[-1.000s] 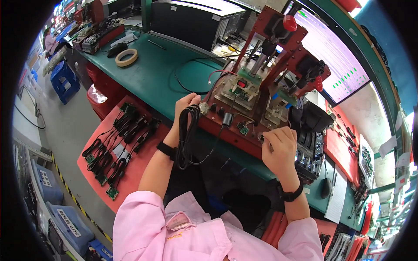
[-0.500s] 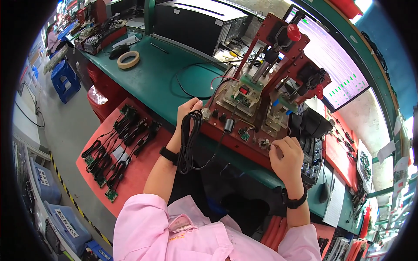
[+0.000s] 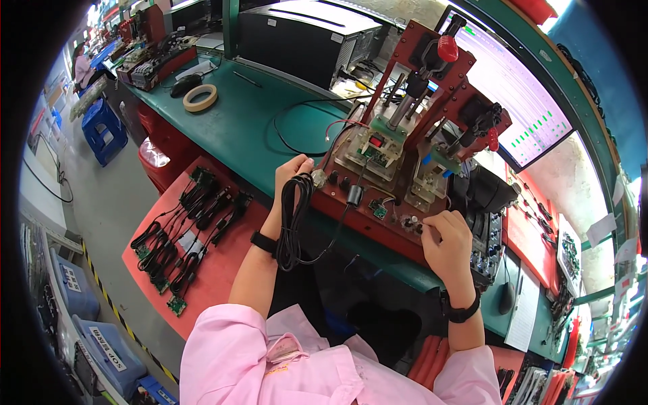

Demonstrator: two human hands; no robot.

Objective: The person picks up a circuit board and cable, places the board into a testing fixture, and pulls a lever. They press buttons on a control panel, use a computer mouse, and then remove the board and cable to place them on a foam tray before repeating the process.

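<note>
My left hand [image 3: 293,169] is closed at the front left corner of a red test fixture [image 3: 368,226]. From it hangs a coiled black cable [image 3: 295,219], and the fingertips are beside a clear knob [image 3: 318,178]. The cable runs on to a black cylindrical lump [image 3: 354,196] over the fixture. My right hand [image 3: 447,237] is curled at the front right, thumb and forefinger close to a small knob [image 3: 413,222]; what they pinch, if anything, is hidden. Between the hands a small green circuit board [image 3: 379,210] lies on the fixture. Another board [image 3: 373,156] sits in the clear jig under a red-handled clamp [image 3: 447,48].
Several cabled boards [image 3: 192,233] lie on a red tray [image 3: 223,270] at left. A tape roll [image 3: 200,98] and black computer case [image 3: 293,50] stand on the green bench [image 3: 236,128]. Behind the fixture is a monitor [image 3: 523,101]; a mouse [image 3: 507,298] lies at right.
The view has shifted slightly. Both hands stay in nearly the same places, the left still with the coiled cable and the right still curled beside the front knobs.
</note>
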